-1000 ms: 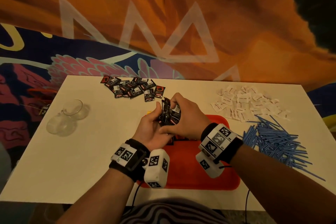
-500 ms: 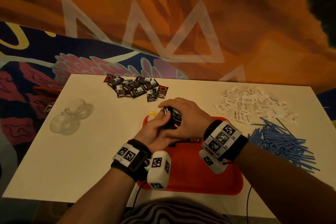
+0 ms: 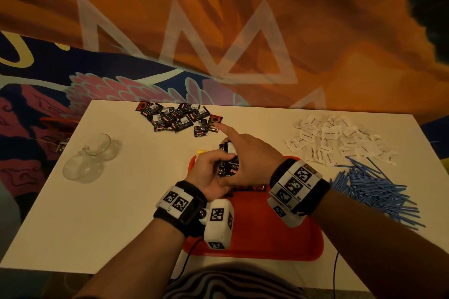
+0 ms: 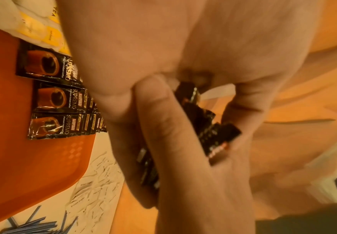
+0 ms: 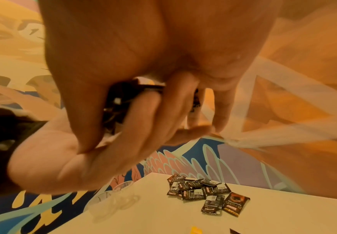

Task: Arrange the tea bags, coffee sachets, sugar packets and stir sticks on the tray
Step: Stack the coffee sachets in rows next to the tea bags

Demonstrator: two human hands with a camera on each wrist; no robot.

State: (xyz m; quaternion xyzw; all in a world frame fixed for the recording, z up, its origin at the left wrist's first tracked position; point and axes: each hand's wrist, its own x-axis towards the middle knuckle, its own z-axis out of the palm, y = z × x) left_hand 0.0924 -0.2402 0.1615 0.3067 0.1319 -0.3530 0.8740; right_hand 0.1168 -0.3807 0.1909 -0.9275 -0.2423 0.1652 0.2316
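Together, the left hand (image 3: 211,172) and right hand (image 3: 252,158) clutch one stack of coffee sachets (image 3: 228,165) above the red tray's (image 3: 267,230) far edge, the right forefinger stretched forward. Only the left wrist view shows three sachets in a row (image 4: 51,93) lying on the tray beside yellow tea bags (image 4: 39,26). One loose sachet pile (image 3: 178,118), one sugar packet heap (image 3: 337,139) and one stir stick heap (image 3: 374,189) lie on the table (image 3: 102,201).

Orange tray (image 3: 267,238), black sachets (image 3: 179,119), seemingly blue sticks (image 3: 374,189).

right hand (image 5: 123,71) | fingers (image 5: 143,114) grip coffee sachets (image 5: 115,102) | left hand (image 5: 63,158) beneath
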